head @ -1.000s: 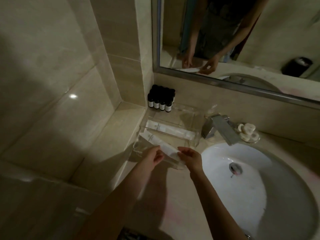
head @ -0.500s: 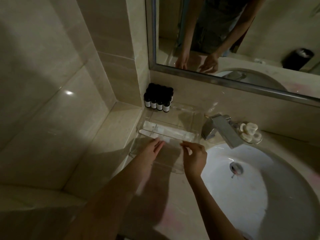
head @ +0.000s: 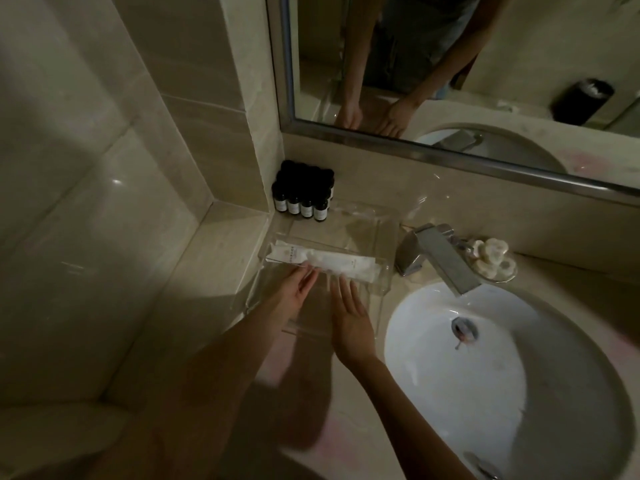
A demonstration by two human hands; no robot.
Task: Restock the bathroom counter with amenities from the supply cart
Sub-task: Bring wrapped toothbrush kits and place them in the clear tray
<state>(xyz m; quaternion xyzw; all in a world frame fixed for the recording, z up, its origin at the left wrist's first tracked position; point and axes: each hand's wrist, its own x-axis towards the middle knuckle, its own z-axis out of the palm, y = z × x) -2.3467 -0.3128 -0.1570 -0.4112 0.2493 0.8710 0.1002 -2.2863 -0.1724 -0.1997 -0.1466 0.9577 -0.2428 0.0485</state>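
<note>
Two bare arms reach out over the tan counter (head: pixel 346 445). The left hand (head: pixel 294 296) lies flat, with its fingers straight and close together. It holds nothing, and its fingertips touch the near edge of the white packets (head: pixel 325 263). The right hand (head: pixel 349 320) is flat too, with straight fingers and nothing in it. Its fingertips are just beside the packets, but I cannot tell if they touch.

Both hands are over a clear tray (head: pixel 381 233) on the counter. The white packets lie in the tray, side by side, long and flat. To the right is the round white sink (head: pixel 485 375). Behind it is a shiny tap (head: pixel 440 254) and a small dish of round white things (head: pixel 491 259). Small dark bottles (head: pixel 301 199) stand in the corner behind the tray. Above is a mirror (head: pixel 519 46) that shows the arms.
</note>
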